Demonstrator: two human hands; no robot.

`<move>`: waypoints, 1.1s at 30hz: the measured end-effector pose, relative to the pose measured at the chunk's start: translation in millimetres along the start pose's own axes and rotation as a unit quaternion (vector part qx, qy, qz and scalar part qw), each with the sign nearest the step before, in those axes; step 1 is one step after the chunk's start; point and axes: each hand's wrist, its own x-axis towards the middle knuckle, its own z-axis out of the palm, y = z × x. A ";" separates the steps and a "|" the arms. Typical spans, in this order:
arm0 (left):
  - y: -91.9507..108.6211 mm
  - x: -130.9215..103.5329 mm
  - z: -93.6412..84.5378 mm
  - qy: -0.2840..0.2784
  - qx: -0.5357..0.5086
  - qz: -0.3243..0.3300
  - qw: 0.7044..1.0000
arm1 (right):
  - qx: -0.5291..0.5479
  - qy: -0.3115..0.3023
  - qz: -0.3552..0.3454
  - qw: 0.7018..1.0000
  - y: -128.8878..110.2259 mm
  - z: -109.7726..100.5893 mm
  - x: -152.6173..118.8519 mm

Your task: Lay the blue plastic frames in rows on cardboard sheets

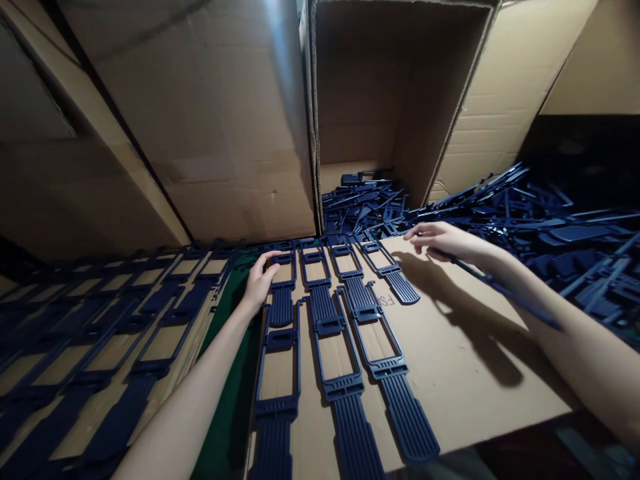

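Dark blue plastic frames with ribbed, paddle-like ends lie in rows on a cardboard sheet. My left hand is at the far left frame of the back row, its thumb and curled fingers closed about that frame's left side. Over the right part of the cardboard, my right hand is raised, casting a shadow. Its fingers are bent around a long, thin-looking blue plastic piece, seen nearly edge-on, that runs back beneath my forearm. Nearer to me lies a second row, with a frame at its right end.
A large cardboard box stands open at the back, with a heap of blue parts at its mouth. More loose parts pile up on the right. Further left, another cardboard layer holds rows of similar frames, beside a green strip.
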 end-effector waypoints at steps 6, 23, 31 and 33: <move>1.9 -1.0 0.4 -0.001 0.002 -0.006 1.000 | -0.332 -0.003 -0.059 0.942 -27.6 37.3 -10.4; 1.9 -0.3 0.3 0.002 0.014 0.006 1.000 | -0.221 -0.058 0.044 0.973 -20.7 50.4 -11.2; 4.2 -0.7 0.8 0.006 0.019 0.004 1.000 | -0.296 0.003 -0.002 0.955 -31.1 52.4 -16.9; 4.2 -1.0 1.0 0.006 0.019 0.004 1.000 | -0.353 0.063 -0.035 0.933 -40.4 53.6 -21.4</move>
